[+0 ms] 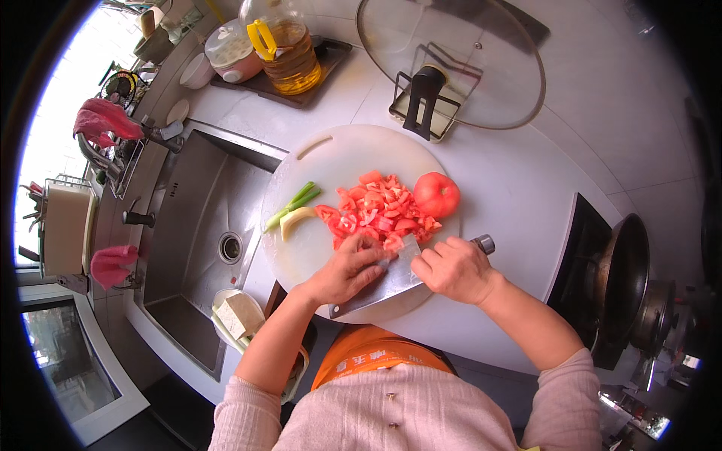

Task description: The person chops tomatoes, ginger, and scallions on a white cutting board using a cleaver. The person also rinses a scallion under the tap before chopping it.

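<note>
A pile of chopped tomato lies on a round white cutting board, with a whole peeled-looking tomato at its right. My right hand is closed round the handle of a cleaver, whose wide blade slants over the board's near edge. My left hand is at the blade's left side, fingers bent, its fingertips by the nearest tomato pieces; whether it grips a piece is hidden. Left of the pile lie green onion pieces and a pale yellow curved piece, perhaps ginger.
A steel sink is at the left, with a plate of tofu by its near corner. An oil jug stands on a dark tray behind. A glass lid rests in a rack. A wok sits on the stove at right.
</note>
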`<move>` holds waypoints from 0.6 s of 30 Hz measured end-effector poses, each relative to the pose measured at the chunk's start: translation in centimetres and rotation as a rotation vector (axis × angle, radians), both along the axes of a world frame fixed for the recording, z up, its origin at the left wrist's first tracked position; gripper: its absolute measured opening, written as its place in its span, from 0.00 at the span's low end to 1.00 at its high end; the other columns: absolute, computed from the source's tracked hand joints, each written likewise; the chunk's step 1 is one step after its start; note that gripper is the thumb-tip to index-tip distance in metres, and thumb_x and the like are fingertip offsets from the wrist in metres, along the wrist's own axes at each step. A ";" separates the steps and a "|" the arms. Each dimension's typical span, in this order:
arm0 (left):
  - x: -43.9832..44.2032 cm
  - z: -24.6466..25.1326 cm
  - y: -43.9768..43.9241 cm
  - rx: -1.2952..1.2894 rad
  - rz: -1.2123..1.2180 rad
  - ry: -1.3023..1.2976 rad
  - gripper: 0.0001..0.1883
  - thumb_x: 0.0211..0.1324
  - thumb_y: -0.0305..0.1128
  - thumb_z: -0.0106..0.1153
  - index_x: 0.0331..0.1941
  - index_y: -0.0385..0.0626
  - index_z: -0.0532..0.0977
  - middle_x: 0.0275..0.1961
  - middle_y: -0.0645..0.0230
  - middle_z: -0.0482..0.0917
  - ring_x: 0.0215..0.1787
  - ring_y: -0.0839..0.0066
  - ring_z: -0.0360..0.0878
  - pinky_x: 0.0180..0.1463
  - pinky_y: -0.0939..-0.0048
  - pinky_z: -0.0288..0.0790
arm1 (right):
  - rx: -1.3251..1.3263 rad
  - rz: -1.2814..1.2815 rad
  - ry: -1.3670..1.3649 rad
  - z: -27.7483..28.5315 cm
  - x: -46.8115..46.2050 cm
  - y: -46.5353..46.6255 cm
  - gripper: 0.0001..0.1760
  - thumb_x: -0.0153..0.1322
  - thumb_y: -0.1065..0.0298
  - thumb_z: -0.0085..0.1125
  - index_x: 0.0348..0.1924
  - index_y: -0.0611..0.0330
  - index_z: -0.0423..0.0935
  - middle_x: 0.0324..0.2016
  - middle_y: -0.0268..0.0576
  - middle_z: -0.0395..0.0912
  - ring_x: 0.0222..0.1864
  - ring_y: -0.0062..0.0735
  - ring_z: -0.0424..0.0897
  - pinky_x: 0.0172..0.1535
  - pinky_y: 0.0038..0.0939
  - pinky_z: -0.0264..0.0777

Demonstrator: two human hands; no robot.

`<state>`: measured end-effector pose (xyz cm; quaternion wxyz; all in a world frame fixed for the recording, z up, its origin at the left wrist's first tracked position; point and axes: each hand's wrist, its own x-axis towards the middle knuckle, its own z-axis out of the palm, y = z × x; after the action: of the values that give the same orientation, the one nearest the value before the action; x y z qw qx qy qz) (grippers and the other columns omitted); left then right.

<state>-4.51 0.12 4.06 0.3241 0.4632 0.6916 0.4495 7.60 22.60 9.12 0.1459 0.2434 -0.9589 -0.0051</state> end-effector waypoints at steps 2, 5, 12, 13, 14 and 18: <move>-0.5 -0.1 0.7 -0.033 0.124 0.024 0.15 0.65 0.28 0.58 0.54 0.43 0.79 0.51 0.58 0.73 0.54 0.62 0.73 0.60 0.64 0.68 | -0.014 0.019 0.013 0.2 0.2 -0.3 0.09 0.58 0.69 0.58 0.20 0.49 0.66 0.15 0.29 0.66 0.19 0.24 0.71 0.26 0.25 0.65; -1.3 0.3 1.5 0.017 0.357 0.135 0.12 0.62 0.28 0.61 0.49 0.41 0.80 0.48 0.54 0.76 0.45 0.60 0.79 0.48 0.62 0.75 | -0.053 0.020 0.011 0.1 0.7 -0.5 0.09 0.58 0.70 0.58 0.20 0.49 0.65 0.15 0.29 0.65 0.18 0.24 0.71 0.25 0.26 0.65; -5.1 2.5 6.9 0.032 0.314 0.360 0.19 0.53 0.30 0.66 0.51 0.46 0.80 0.50 0.55 0.80 0.52 0.54 0.77 0.55 0.62 0.74 | -0.201 -0.076 -0.107 -1.7 2.5 -1.7 0.06 0.59 0.70 0.57 0.23 0.50 0.69 0.17 0.31 0.69 0.20 0.26 0.75 0.27 0.28 0.67; -5.4 2.5 8.7 0.034 0.228 0.439 0.25 0.51 0.31 0.68 0.56 0.48 0.77 0.54 0.55 0.77 0.56 0.55 0.75 0.57 0.61 0.73 | -0.227 -0.099 -0.113 -2.0 2.8 -2.2 0.05 0.59 0.70 0.57 0.23 0.50 0.70 0.18 0.31 0.70 0.21 0.27 0.76 0.27 0.29 0.67; -5.5 2.5 10.5 0.044 0.146 0.520 0.30 0.50 0.33 0.70 0.60 0.50 0.74 0.59 0.55 0.75 0.59 0.56 0.73 0.60 0.61 0.73 | -0.253 -0.121 -0.120 -2.3 3.1 -2.6 0.04 0.60 0.70 0.57 0.23 0.50 0.71 0.18 0.32 0.71 0.21 0.28 0.77 0.27 0.30 0.68; -4.5 2.2 15.9 -0.300 -0.177 0.818 0.44 0.43 0.39 0.74 0.67 0.54 0.65 0.63 0.58 0.70 0.62 0.57 0.71 0.60 0.59 0.74 | -0.296 -0.178 -0.219 -2.3 4.2 -3.5 0.03 0.60 0.70 0.58 0.24 0.52 0.73 0.20 0.35 0.76 0.22 0.32 0.79 0.30 0.31 0.72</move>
<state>-8.98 16.01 6.30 0.1245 0.6084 0.7781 0.0945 11.82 19.08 6.80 0.0738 0.1329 -0.9770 0.1495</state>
